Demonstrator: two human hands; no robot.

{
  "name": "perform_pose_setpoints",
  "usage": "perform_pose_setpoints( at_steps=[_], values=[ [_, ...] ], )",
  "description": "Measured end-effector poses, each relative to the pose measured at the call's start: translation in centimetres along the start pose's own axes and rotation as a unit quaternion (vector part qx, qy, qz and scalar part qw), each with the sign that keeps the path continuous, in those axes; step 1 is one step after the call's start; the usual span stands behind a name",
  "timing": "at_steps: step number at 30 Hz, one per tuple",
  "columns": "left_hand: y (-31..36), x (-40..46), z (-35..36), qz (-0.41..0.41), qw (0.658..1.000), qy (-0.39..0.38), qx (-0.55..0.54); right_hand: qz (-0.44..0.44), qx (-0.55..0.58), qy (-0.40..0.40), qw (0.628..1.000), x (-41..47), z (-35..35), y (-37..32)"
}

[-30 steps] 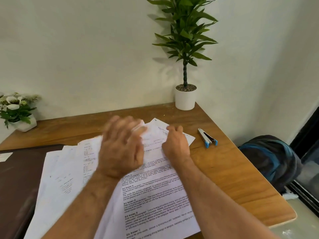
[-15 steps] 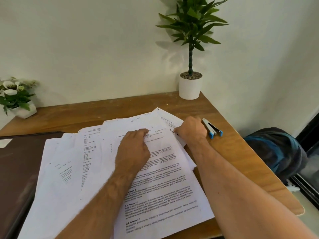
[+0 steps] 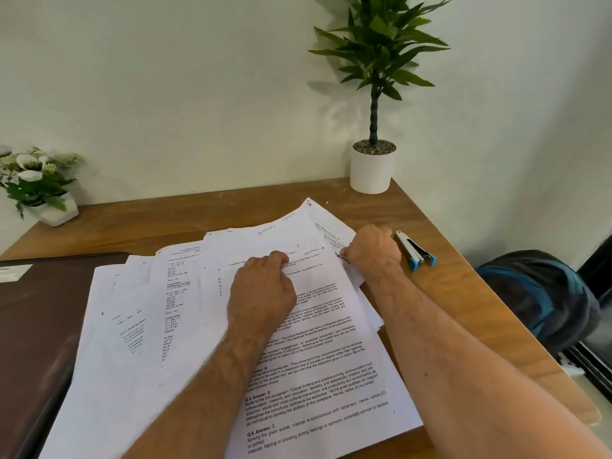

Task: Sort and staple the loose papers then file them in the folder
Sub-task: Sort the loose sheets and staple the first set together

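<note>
Since a second ago our left hand [image 3: 261,286] settled, curled on the loose papers [image 3: 318,359]; right hand [image 3: 372,251], at 2 o'clock, pinches their corner, stapler [image 3: 415,251] untouched: sorting continues.

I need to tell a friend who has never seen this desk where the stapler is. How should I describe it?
Start at the tall plant in the white pot in the far right corner of the wooden desk. Come toward the person along the right edge: the stapler lies on bare wood, just right of the right hand and the spread papers. It is the only small silver object with blue ends.
</note>
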State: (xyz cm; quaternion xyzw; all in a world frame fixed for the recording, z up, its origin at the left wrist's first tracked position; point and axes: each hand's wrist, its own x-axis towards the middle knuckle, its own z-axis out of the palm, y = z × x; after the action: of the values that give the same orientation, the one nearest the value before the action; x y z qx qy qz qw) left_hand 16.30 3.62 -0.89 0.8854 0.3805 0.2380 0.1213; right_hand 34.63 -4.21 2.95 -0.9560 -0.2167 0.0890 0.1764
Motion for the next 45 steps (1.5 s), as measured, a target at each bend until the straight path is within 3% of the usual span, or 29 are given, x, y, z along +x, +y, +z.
perform_pose_setpoints(
  at_steps=[7,12,21,23,26,28,30,32,36,41,45],
  values=[
    [0.0,0.2,0.3,0.02,1.0,-0.007,0.014,-0.005,0.089,0.073,0.993,0.1,0.4,1.0],
    [0.2,0.4,0.0,0.021,0.999,-0.004,0.035,-0.008,0.024,0.027,0.999,-0.1,0.7,0.9],
    [-0.2,-0.2,-0.1,-0.002,0.999,-0.024,0.039,0.035,0.194,-0.023,0.98,0.4,0.6,0.0],
    [-0.2,-0.2,-0.1,0.0,0.999,-0.025,0.039,0.033,0.317,-0.012,0.948,0.1,0.2,0.2],
    [-0.5,0.1,-0.3,-0.009,0.999,-0.016,0.039,0.069,0.523,0.041,0.849,-0.4,-0.2,-0.3],
    [-0.1,0.4,-0.3,-0.009,0.999,-0.022,0.04,0.099,0.594,0.03,0.798,-0.9,-0.3,-0.4],
    [0.2,0.4,-0.3,-0.007,0.999,-0.025,0.039,0.096,0.575,-0.001,0.812,-1.0,0.6,0.0],
    [0.2,0.3,-0.1,-0.008,0.999,-0.031,0.041,0.069,0.546,0.019,0.835,-1.3,1.2,0.3],
    [-0.1,0.0,0.2,-0.019,0.997,-0.054,0.057,0.01,0.564,0.051,0.824,-2.4,0.6,-0.3],
    [0.1,0.5,-0.3,-0.044,0.994,-0.068,0.069,-0.119,0.449,0.164,0.87,-4.0,-4.2,-3.1],
    [0.0,0.7,-1.0,-0.053,0.996,-0.063,0.025,-0.219,0.428,0.23,0.846,-5.4,-8.0,-4.8]
  ],
)
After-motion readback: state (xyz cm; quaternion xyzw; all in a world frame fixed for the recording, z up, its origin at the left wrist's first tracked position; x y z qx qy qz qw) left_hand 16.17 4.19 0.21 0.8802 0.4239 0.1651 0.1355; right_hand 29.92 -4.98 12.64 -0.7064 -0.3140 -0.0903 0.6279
